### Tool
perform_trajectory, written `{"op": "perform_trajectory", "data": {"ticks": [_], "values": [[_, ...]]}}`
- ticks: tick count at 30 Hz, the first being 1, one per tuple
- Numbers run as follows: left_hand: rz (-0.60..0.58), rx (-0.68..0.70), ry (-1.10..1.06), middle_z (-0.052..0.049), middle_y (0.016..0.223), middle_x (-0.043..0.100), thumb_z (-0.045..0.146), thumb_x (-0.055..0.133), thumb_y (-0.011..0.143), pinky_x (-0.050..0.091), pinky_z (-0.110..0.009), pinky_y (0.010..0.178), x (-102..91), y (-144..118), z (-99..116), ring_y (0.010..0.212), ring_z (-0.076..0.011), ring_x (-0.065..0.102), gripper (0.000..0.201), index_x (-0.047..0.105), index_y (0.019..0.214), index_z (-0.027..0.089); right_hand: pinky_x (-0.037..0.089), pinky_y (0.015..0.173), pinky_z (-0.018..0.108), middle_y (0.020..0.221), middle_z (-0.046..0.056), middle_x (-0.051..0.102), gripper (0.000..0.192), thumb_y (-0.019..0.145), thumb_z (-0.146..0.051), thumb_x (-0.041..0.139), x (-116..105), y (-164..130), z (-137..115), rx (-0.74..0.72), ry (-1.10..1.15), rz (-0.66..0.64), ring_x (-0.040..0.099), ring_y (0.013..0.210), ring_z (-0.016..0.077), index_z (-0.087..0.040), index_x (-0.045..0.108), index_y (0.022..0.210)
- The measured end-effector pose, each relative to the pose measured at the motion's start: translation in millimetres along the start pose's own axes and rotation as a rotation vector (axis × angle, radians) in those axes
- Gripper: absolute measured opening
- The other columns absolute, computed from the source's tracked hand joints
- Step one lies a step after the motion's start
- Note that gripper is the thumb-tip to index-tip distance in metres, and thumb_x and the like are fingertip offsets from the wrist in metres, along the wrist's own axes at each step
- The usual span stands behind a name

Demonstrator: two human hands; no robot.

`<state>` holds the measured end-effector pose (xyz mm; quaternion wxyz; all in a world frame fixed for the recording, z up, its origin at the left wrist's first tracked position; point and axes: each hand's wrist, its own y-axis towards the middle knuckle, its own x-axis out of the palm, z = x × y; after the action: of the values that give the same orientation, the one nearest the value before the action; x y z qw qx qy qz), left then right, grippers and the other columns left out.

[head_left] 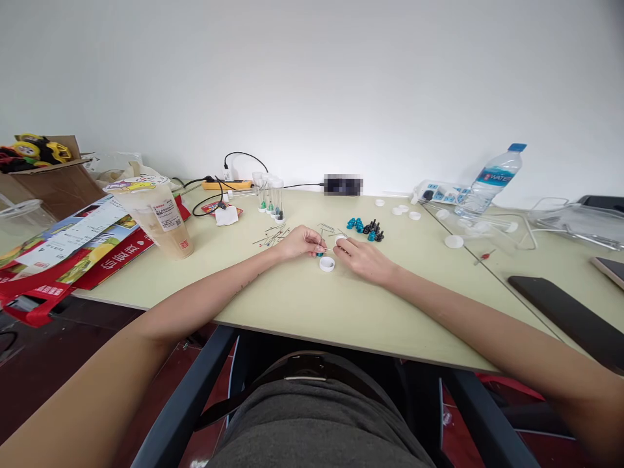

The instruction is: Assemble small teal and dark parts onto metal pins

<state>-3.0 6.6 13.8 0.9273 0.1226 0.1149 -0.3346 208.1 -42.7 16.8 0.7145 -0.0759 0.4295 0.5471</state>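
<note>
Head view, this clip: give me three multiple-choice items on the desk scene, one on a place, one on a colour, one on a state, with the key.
1. Where does the clear plastic water bottle with the blue cap stand?
A. far right of the pale green tabletop
B. beside the milky drink cup
C. between the two hands

2. What colours are the small knobs in the cluster beyond the right hand?
A. red and yellow
B. teal and black
C. all white

3. How does the small round white cap nearest the hands lie?
A. screwed onto a tube
B. loose on the table, open side up
C. held in the air by the left hand

Key: 1 A, it stands by the white power strip at the right; 2 B, both colours show in the pile; 3 B, its hollow faces up, just below the fingertips.
</note>
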Motion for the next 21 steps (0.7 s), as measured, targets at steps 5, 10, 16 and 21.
{"op": "perform_trajectory", "data": {"ticks": [5,10,16,21], "values": [[0.004,-0.004,0.006,-0.006,0.070,0.063,0.027,0.068,0.064,0.043,-0.023,0.059,-0.6,0.2,-0.7,0.058,-0.0073,0.051,0.025,0.067,0.079,0.007,0.031,0.056,0.029,0.087,0.010,0.056,0.028,0.087,-0.001,0.031,0.1,0.7,0.0,0.007,0.019,0.025,0.047,0.069,0.0169,-0.013,0.056,0.087],[0.008,-0.008,-0.004,-0.006,0.072,0.064,0.026,0.068,0.064,0.043,-0.024,0.061,-0.9,0.8,-2.1,0.060,-0.0077,0.051,0.024,0.067,0.080,0.007,0.031,0.055,0.029,0.088,0.009,0.056,0.029,0.087,-0.001,0.030,-1.2,0.8,-0.5,0.005,-0.031,0.025,0.046,0.070,0.0163,-0.013,0.057,0.087],[-0.003,-0.003,-0.012,-0.006,0.074,0.064,0.026,0.068,0.064,0.043,-0.025,0.062,-2.1,1.0,-2.9,0.060,-0.0081,0.052,0.025,0.067,0.080,0.007,0.031,0.057,0.028,0.089,0.009,0.055,0.026,0.087,-0.001,0.032,-0.8,0.8,-0.6,0.000,-0.034,0.053,0.045,0.071,0.0154,-0.012,0.056,0.087],[-0.015,-0.006,0.000,-0.006,0.072,0.064,0.027,0.068,0.064,0.043,-0.025,0.061,-3.7,1.5,-3.5,0.060,-0.0084,0.052,0.025,0.067,0.079,0.008,0.029,0.056,0.028,0.087,0.009,0.055,0.026,0.087,-0.002,0.033,0.5,0.6,-0.1,-0.005,-0.039,0.043,0.045,0.071,0.0151,-0.012,0.056,0.087]]}}
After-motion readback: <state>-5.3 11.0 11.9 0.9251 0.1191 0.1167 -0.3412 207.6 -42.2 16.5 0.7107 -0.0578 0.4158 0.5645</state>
